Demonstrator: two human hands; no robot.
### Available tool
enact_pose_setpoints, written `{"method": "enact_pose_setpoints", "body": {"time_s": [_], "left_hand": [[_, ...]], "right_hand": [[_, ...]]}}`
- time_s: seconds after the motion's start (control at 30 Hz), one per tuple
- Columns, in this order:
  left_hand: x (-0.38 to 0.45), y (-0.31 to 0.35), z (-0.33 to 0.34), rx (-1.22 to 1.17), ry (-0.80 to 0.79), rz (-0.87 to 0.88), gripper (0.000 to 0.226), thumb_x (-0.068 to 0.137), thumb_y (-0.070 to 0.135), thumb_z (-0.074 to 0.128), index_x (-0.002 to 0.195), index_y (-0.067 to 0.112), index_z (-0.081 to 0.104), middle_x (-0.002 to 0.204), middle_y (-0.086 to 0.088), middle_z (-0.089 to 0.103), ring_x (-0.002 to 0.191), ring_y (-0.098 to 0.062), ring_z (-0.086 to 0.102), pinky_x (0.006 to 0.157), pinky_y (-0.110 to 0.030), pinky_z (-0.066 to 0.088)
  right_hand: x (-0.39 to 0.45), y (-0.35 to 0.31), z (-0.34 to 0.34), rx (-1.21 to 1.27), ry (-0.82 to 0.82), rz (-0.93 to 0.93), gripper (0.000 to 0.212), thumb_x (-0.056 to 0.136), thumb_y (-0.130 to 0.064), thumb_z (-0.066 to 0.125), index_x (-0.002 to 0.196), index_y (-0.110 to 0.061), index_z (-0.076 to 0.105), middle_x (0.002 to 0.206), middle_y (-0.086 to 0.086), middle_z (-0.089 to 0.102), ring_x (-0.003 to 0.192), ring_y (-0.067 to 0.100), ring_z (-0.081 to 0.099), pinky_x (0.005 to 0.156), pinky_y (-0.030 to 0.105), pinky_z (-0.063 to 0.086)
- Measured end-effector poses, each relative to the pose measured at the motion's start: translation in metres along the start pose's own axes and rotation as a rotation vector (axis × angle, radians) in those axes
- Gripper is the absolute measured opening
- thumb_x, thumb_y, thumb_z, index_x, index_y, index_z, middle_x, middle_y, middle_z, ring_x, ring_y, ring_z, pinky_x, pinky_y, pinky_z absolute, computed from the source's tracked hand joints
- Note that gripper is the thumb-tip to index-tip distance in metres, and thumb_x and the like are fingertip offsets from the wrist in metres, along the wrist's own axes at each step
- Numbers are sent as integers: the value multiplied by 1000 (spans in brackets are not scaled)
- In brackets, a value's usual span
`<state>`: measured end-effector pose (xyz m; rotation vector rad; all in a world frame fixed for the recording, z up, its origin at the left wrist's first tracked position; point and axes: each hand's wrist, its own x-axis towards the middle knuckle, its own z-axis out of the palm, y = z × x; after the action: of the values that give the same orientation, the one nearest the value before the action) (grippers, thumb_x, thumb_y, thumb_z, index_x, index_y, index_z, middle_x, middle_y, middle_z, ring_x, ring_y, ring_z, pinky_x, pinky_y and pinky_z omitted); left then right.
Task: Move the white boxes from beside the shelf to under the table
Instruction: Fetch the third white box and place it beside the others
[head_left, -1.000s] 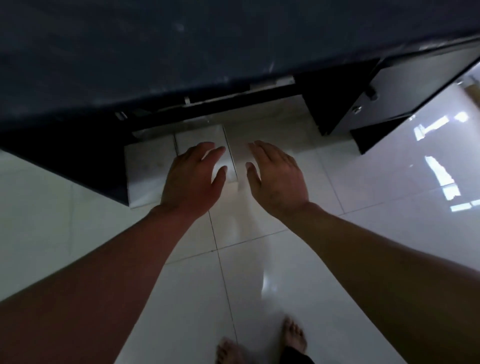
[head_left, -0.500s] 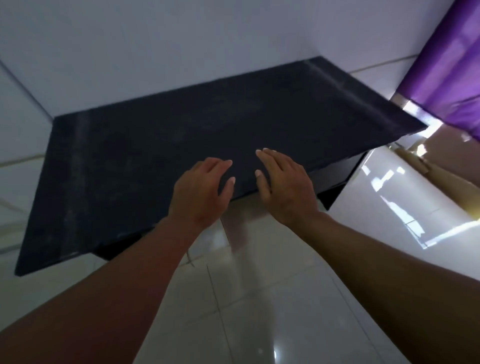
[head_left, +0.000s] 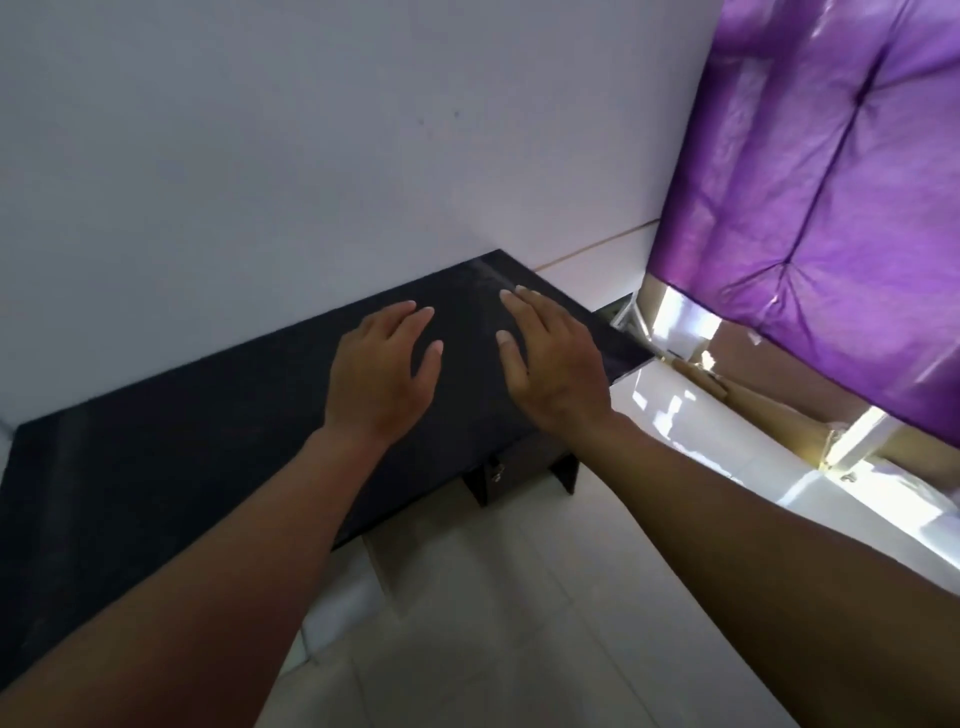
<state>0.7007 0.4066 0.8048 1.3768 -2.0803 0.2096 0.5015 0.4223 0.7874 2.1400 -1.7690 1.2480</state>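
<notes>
Both my hands are held out in front of me above the black table (head_left: 208, 431), palms down, holding nothing. My left hand (head_left: 382, 371) has its fingers apart, and so does my right hand (head_left: 553, 364). The edge of a white box (head_left: 337, 618) shows on the floor under the table's front edge, beside my left forearm. Most of that box is hidden by the tabletop and my arm.
A white wall rises behind the table. A black drawer unit (head_left: 519, 470) sits under the table's right end. A purple fabric wardrobe (head_left: 831, 208) stands at the right, with brown cardboard (head_left: 769, 415) below it. Glossy white floor tiles (head_left: 519, 649) lie in front.
The view has risen from under the table to above it and swung right. My hands have lifted away from the white boxes on the floor and stay apart with nothing in them.
</notes>
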Motion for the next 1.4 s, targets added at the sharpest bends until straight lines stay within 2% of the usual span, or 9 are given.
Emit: {"method": "enact_pose_setpoints", "body": {"time_s": [0.2,0.37,0.57,0.9,1.03,1.17,1.4], "left_hand": [[74,56,27,-7,41,12,42,95,31,57,132,11,57,137,-11,56,126,-28,52,102,-46,42],[128,93,71,-23,9,-9,43,96,33,55,134,13,55,141,-9,53,128,-27,50,104,-45,39],[186,116,132,-64,-8,-8,42,96,29,57,133,10,56,139,-10,55,127,-28,52,104,-45,40],[296,155,264,-127,-101,10,44,98,38,51,136,15,54,145,-8,51,131,-25,49,108,-47,40],[337,177,316,-108,-120,18,43,98,38,50,135,15,56,144,-8,52,128,-26,52,105,-48,41],[374,206,365,-110,-122,-16,43,98,37,51,133,14,58,143,-9,53,127,-27,53,103,-47,41],[413,259,441,-80,-107,-196,42,98,34,53,133,11,58,141,-10,54,124,-28,55,102,-51,44]], "right_hand": [[49,86,-43,-49,39,-20,43,97,-26,54,138,-12,53,141,9,55,131,26,49,107,45,44],[93,156,-54,-96,75,-2,43,97,-28,56,138,-15,54,142,9,55,131,27,51,107,41,39],[137,227,-51,-121,10,50,45,100,-32,53,142,-17,51,148,6,50,136,25,46,112,41,33],[202,352,-41,-107,-119,187,48,102,-32,45,148,-18,43,154,5,42,141,24,37,111,49,36],[227,418,-35,-89,-115,191,47,102,-32,46,147,-19,44,153,4,44,140,23,38,112,50,35],[251,491,-29,-67,-128,143,46,102,-30,48,145,-15,46,149,8,48,139,23,41,111,49,37],[289,608,-16,-7,-226,59,46,101,-27,51,145,-14,46,147,10,50,136,26,45,108,49,40]]}}
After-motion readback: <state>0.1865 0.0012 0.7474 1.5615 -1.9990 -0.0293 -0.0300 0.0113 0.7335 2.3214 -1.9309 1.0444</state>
